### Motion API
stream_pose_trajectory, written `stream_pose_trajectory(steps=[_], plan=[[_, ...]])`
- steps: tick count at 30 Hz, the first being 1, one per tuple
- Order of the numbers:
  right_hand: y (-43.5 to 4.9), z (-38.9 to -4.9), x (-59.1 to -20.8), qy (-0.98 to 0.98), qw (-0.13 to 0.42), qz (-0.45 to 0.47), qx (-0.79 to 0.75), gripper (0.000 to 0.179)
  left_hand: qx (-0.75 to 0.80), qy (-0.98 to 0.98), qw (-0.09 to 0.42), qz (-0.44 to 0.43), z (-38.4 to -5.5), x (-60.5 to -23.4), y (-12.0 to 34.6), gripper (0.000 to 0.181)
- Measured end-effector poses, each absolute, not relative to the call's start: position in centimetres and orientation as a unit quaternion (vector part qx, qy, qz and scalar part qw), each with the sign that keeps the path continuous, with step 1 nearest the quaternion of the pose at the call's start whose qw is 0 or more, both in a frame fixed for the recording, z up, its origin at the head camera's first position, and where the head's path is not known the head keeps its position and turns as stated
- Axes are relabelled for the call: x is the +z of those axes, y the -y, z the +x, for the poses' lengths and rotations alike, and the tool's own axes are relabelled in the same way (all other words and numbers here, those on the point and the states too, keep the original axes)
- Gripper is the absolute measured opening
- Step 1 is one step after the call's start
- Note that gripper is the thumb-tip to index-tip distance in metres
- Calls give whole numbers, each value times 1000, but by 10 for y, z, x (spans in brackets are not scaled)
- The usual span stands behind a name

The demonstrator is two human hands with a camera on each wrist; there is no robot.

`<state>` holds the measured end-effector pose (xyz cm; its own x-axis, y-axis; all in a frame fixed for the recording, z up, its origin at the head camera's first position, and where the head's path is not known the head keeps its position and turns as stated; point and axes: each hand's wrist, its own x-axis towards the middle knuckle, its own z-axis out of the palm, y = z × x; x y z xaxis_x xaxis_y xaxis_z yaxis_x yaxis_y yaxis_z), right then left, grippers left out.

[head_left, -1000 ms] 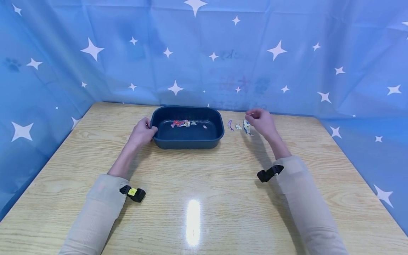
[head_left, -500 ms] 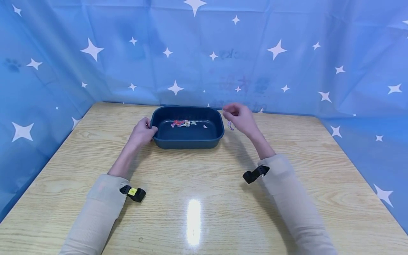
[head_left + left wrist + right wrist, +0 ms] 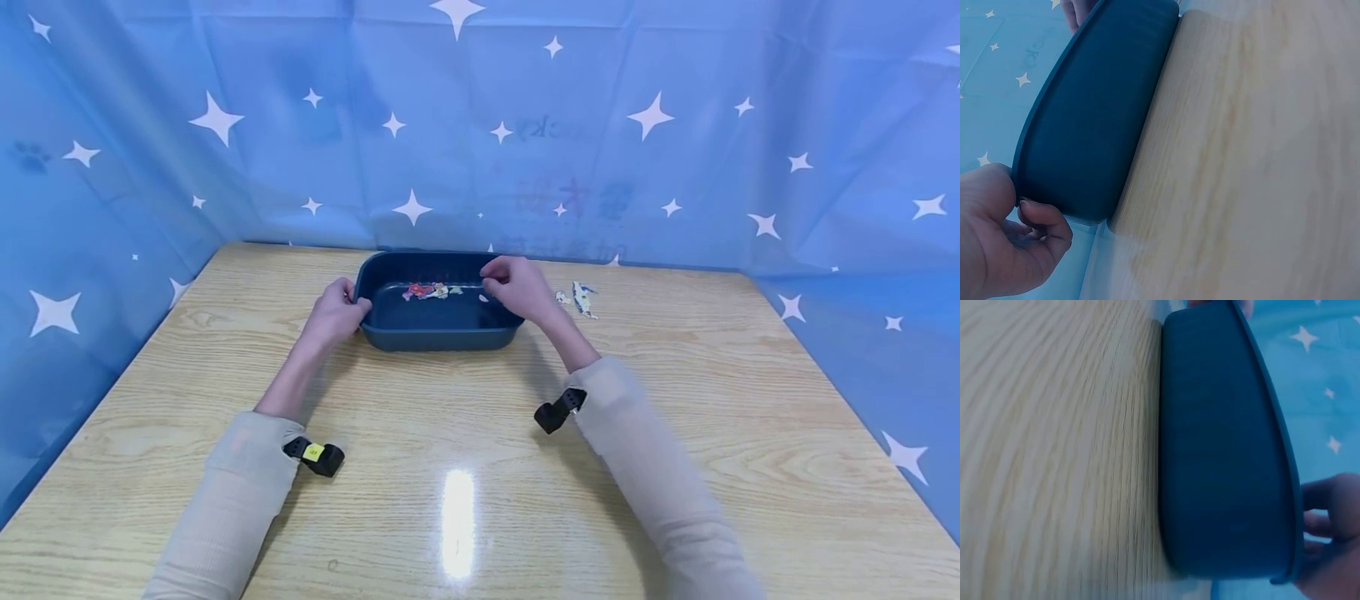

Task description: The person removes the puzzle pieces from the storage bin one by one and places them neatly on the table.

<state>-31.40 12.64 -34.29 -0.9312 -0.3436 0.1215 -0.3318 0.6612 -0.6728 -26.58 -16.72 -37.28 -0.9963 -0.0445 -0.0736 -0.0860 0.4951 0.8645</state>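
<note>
A deep dark blue tray (image 3: 442, 340) sits near the table's back edge. My left hand (image 3: 336, 311) grips its left end, the thumb over the rim; the left wrist view has that hand (image 3: 1010, 240) curled at the tray's corner. Over the tray's right end my right hand (image 3: 517, 287) hangs with thumb and fingers bent close together; I cannot tell whether a piece is between them. In the right wrist view, the tray's wall (image 3: 1229, 456) partly hides my right hand (image 3: 1335, 525). Small colourful flat cutouts (image 3: 429, 291) lie inside, with a pink piece (image 3: 483, 298) apart.
To the right of the tray, a small white cutout (image 3: 562, 297) and a larger blue-and-white cutout (image 3: 583, 300) lie on the wooden table (image 3: 390, 467). A blue star-patterned curtain (image 3: 480, 125) stands right behind the table and along its sides.
My right hand has moved left from above the loose cutouts to over the tray. The purple strip beside the tray no longer shows, its place covered by my hand. My left hand stays put.
</note>
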Motion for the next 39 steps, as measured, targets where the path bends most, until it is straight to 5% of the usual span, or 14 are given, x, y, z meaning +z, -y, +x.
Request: stream_pose_trajectory(steps=[12, 16, 20, 26, 33, 39], plan=[[-94, -327, -347, -961, 80, -123, -234, 29, 507, -861, 14, -37, -265, -373, 167, 10], [-87, -333, -355, -973, 82, -98, -190, 12, 507, -861, 18, -37, -265, -372, 166, 10], [-83, -335, -363, -981, 74, -72, -165, 34, 508, -860, 21, -36, -265, -372, 165, 11], [-79, -336, -367, -976, 77, -64, -194, 33, 506, -861, 20, -38, -265, -372, 167, 11], [-80, -335, -368, -971, 93, -64, -211, 10, 510, -859, 17, -37, -263, -374, 167, 11], [-80, -333, -365, -967, 86, -91, -222, 29, 513, -857, 16, -38, -265, -374, 166, 10]])
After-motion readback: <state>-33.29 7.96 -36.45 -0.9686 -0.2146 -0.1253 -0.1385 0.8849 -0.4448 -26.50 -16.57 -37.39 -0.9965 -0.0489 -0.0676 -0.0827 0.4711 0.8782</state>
